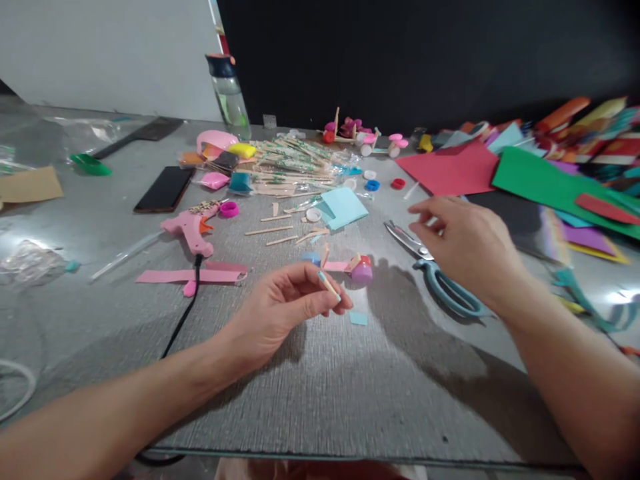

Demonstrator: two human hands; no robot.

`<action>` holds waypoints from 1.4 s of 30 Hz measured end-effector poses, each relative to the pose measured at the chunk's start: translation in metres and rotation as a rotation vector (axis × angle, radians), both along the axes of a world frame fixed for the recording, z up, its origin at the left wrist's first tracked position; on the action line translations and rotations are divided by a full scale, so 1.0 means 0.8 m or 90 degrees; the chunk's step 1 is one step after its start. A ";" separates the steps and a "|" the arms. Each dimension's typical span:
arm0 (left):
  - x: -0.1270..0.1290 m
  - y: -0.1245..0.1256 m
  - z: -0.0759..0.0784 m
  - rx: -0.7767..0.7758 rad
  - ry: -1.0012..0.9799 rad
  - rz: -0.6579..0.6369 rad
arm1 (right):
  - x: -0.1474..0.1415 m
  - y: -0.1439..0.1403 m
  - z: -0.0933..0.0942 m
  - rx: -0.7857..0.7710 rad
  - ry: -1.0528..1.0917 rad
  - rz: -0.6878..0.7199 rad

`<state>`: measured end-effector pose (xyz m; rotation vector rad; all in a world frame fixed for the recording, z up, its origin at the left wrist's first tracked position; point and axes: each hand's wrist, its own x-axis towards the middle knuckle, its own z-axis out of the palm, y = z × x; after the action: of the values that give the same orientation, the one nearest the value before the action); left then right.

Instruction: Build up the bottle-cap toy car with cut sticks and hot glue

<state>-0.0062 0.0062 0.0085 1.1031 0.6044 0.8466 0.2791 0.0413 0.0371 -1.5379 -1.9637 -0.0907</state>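
Observation:
My left hand point(285, 303) pinches a short wooden stick piece point(329, 285) with light blue at both ends. Just behind it sits a small toy vehicle point(340, 267) with a pink strip body, a purple and red wheel on the right and blue on the left; my fingers partly cover it. A light blue paper scrap point(359, 319) lies on the table near my left fingertips. My right hand point(460, 237) hovers over the scissors point(445, 287), fingers bent and apart, with nothing visible in them. The scissors' blue handles point toward me.
A pink glue gun point(193, 230) with its black cord lies at left, beside a pink strip point(190, 275) and a phone point(165, 189). Wooden sticks point(295, 160) and bottle caps point(371, 185) spread behind. Coloured sheets point(450, 170) crowd the right. A water bottle point(230, 100) stands at the back.

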 end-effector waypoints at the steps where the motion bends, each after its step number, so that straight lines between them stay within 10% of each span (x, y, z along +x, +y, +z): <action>1: 0.000 -0.001 0.002 -0.008 0.005 -0.003 | 0.002 0.001 -0.001 0.003 -0.038 -0.005; 6: 0.003 -0.003 0.011 -0.064 0.041 -0.051 | -0.035 -0.026 0.016 -0.061 0.079 0.091; 14: 0.000 -0.002 0.009 -0.071 0.114 -0.173 | -0.083 -0.058 0.022 -0.263 0.191 0.505; 31: 0.001 0.002 0.007 -0.128 0.101 -0.185 | -0.080 -0.051 0.013 -0.513 0.458 0.463; 37: -0.009 0.002 0.022 0.231 0.374 -0.086 | -0.070 -0.056 0.015 -0.427 0.322 0.355; 42: -0.006 -0.012 0.010 0.599 0.506 -0.304 | -0.060 -0.064 0.032 -0.286 0.243 0.312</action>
<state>-0.0111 -0.0035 0.0162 2.3826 0.5359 0.2019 0.2309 -0.0103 0.0628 -1.1596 -2.0563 0.8338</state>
